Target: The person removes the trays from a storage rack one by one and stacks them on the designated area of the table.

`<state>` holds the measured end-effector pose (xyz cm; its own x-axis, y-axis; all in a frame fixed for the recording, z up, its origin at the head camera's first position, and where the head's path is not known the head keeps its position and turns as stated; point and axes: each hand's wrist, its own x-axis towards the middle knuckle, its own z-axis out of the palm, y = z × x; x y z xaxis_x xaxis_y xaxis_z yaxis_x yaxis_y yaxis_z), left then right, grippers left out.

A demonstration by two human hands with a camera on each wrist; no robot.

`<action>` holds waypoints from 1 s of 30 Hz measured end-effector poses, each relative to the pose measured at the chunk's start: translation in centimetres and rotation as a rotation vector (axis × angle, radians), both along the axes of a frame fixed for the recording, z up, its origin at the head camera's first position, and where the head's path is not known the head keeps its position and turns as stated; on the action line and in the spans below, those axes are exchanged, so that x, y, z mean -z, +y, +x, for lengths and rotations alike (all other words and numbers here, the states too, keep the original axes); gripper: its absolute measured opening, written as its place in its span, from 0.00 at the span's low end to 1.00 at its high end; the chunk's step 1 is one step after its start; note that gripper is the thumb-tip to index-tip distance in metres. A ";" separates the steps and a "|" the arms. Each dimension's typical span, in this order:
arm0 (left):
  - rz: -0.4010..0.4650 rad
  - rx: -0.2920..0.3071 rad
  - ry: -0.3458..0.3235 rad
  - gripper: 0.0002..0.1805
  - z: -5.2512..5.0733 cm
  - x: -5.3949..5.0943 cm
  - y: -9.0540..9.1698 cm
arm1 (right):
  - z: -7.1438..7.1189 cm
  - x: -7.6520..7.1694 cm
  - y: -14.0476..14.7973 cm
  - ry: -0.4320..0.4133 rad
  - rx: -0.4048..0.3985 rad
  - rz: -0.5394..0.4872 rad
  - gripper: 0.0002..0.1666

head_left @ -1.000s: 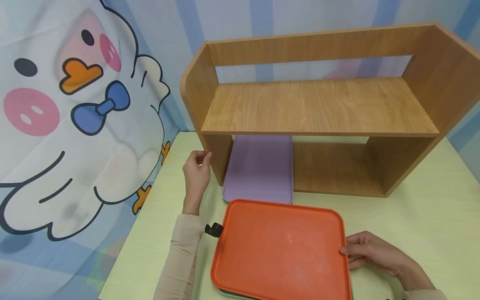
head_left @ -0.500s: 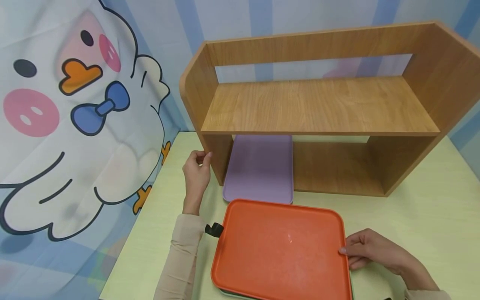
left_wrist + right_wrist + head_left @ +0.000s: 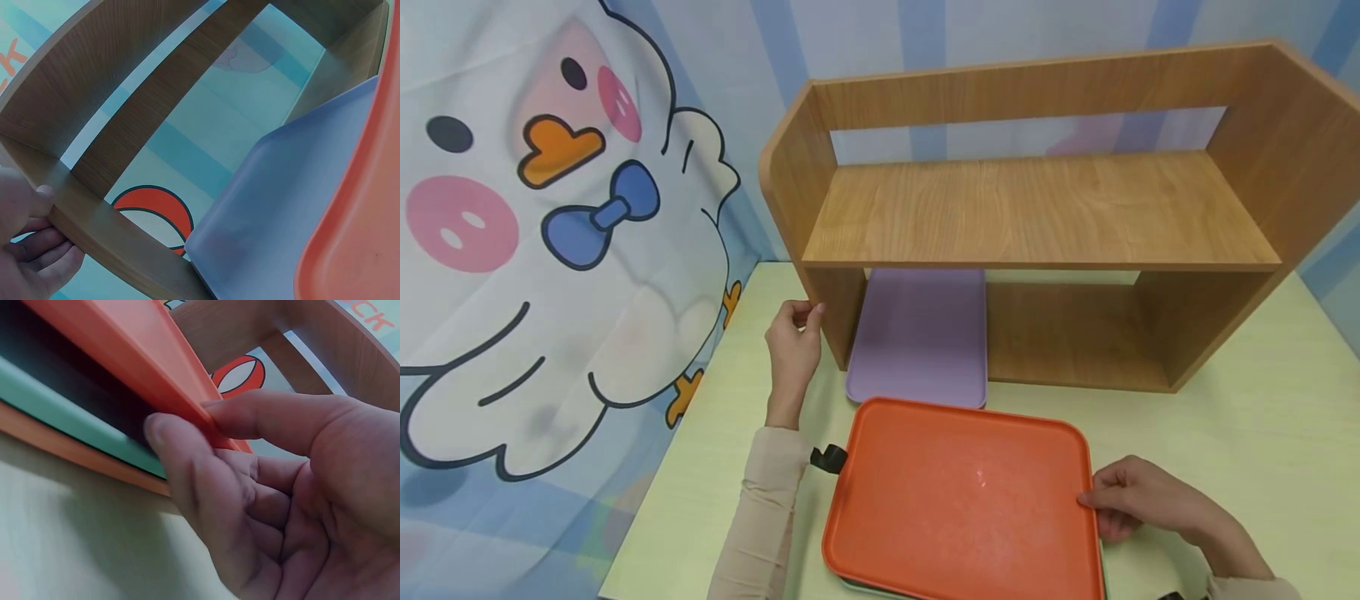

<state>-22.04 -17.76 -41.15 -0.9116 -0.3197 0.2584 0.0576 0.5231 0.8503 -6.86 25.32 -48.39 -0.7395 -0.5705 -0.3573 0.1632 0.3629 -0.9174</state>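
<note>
My left hand [image 3: 795,354] grips the front edge of the left side panel of a two-tier wooden shelf [image 3: 1037,212]. In the left wrist view its thumb and fingers lie on either side of the board. At the lower right my right hand [image 3: 1161,504] pinches the right rim of an orange tray [image 3: 962,500], thumb on top and index finger underneath. The right wrist view shows a green tray [image 3: 81,419] below it, and under that another orange edge [image 3: 81,459]. A dark gap separates the top tray from the green one at this side.
A lilac tray [image 3: 921,342] lies in the shelf's lower left, its front end jutting out behind the orange tray. All stand on a pale yellow-green table [image 3: 1240,400]. A cartoon-printed cloth [image 3: 647,325] hangs at the left and back.
My right hand's lower fingers have curled further in beneath the orange tray's rim. The left hand, the shelf and the lilac tray stay where they were.
</note>
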 end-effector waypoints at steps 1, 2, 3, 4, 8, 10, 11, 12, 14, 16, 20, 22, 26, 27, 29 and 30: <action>-0.001 0.002 0.001 0.16 0.0 0.0 0.0 | 0.0 0.0 0.0 0.007 -0.006 0.013 0.23; -0.001 0.002 0.002 0.16 0.0 0.0 -0.1 | 0.0 0.0 -0.1 0.014 -0.013 0.023 0.23; -0.001 0.003 0.003 0.16 0.1 0.0 -0.1 | 0.0 0.0 -0.1 0.019 -0.020 0.030 0.23; 0.001 0.004 0.003 0.16 0.1 -0.1 -0.1 | 0.0 -0.1 -0.2 0.022 -0.026 0.040 0.23; 0.005 0.007 0.001 0.16 0.3 -0.1 -0.2 | 0.0 -0.2 -0.4 0.030 -0.041 0.061 0.24; 0.005 0.009 0.001 0.16 0.3 -0.1 -0.3 | 0.1 -0.3 -0.6 0.031 -0.044 0.065 0.24; 0.004 0.010 0.003 0.16 0.3 -0.1 -0.3 | 0.1 -0.3 -0.6 0.036 -0.045 0.065 0.24; 0.002 0.011 0.006 0.16 0.3 -0.1 -0.3 | 0.1 -0.3 -0.6 0.032 -0.043 0.070 0.25; -0.001 0.012 0.013 0.16 0.3 -0.1 -0.4 | 0.1 -0.4 -0.8 0.023 -0.038 0.085 0.25; -0.006 0.013 0.017 0.16 0.3 0.0 -0.5 | 0.0 -0.4 -0.9 0.010 -0.031 0.107 0.26; -0.011 0.019 0.018 0.16 0.3 0.0 -0.6 | 0.1 -0.4 -1.1 0.011 -0.020 0.159 0.26; -0.013 0.020 0.013 0.16 0.4 0.0 -0.7 | 0.1 -0.4 -1.2 0.010 -0.014 0.178 0.25; -0.013 0.019 0.007 0.16 0.5 0.0 -0.7 | 0.2 -0.3 -1.2 -0.008 -0.008 0.197 0.24; -0.011 0.019 0.008 0.16 0.6 -0.1 -0.8 | 0.3 -0.3 -1.2 -0.011 -0.009 0.197 0.24; -0.010 0.023 0.008 0.16 0.6 -0.1 -0.8 | 0.4 -0.2 -1.2 -0.013 -0.013 0.195 0.25; -0.009 0.023 0.007 0.16 0.7 -0.1 -0.9 | 0.4 -0.2 -1.3 -0.011 -0.015 0.193 0.25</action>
<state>-21.39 -18.65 -41.06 -0.9170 -0.2961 0.2672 0.0755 0.5289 0.8453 -6.42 24.06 -48.22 -0.7271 -0.5015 -0.4689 0.1663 0.5340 -0.8290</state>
